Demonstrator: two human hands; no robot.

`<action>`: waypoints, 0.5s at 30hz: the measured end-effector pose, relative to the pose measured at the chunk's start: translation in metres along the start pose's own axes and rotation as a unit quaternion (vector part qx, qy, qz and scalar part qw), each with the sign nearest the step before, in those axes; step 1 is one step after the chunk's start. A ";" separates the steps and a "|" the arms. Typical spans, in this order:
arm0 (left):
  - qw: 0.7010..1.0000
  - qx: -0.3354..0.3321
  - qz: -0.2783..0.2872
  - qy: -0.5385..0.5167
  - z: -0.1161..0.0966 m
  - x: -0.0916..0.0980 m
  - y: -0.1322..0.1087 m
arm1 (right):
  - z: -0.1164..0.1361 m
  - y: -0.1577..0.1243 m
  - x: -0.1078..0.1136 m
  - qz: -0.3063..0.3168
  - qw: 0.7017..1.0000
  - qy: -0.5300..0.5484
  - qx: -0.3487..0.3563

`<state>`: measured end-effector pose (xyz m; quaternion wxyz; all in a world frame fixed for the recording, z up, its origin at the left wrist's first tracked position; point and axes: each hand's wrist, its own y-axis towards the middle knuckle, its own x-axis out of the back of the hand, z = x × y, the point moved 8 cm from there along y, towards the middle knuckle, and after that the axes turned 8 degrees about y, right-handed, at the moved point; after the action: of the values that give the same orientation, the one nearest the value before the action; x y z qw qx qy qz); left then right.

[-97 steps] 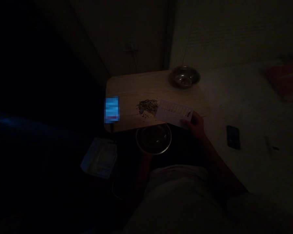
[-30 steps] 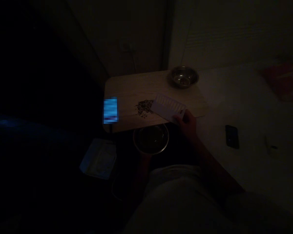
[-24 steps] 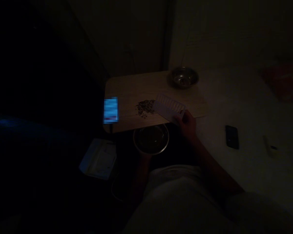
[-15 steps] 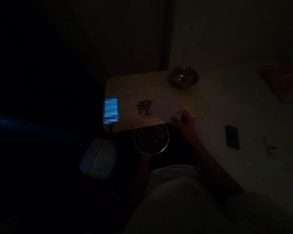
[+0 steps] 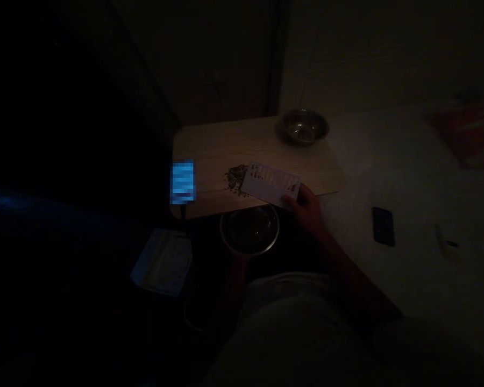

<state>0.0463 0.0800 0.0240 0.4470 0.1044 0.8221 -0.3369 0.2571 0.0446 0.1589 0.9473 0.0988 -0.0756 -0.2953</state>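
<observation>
My right hand (image 5: 306, 207) grips the right end of a flat pale plastic piece with a row of slots (image 5: 271, 185). Its left end touches or overhangs a pile of small dark grains (image 5: 236, 178) on the wooden tabletop (image 5: 210, 145). Below the table's front edge, my left hand (image 5: 241, 263) is at the near rim of a metal bowl (image 5: 249, 252) and appears to hold it up. Its fingers are mostly lost in the dark. The bowl's far rim lies under the table edge.
A second metal bowl (image 5: 305, 128) stands at the table's back right. A bright blurred-out screen (image 5: 183, 183) is at the left end. A pale packet-like thing (image 5: 163, 263) lies lower left. On the white surface to the right rest a dark phone (image 5: 383, 227) and a red-patterned item (image 5: 470, 134).
The slotted plastic piece has shifted slightly left and toward me with my right hand, and its tilt has lessened. The bowl at the table edge stays in place.
</observation>
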 end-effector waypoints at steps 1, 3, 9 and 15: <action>1.000 0.002 -0.009 -0.029 0.002 0.005 0.002 | 0.000 0.000 0.000 0.000 1.000 -0.005 0.000; 0.997 0.006 -0.036 -0.064 0.006 0.014 0.003 | 0.001 0.000 0.002 -0.010 1.000 -0.017 0.007; 0.996 0.002 -0.049 -0.081 0.008 0.021 0.005 | 0.002 0.000 0.007 -0.036 0.999 -0.001 0.017; 0.995 -0.015 -0.080 -0.056 0.004 0.023 0.004 | 0.002 0.000 0.004 -0.019 1.000 0.021 0.013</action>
<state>0.0377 0.0772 0.0024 0.4653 0.0130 0.8067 -0.3641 0.2600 0.0415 0.1611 0.9415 0.1184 -0.0580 -0.3103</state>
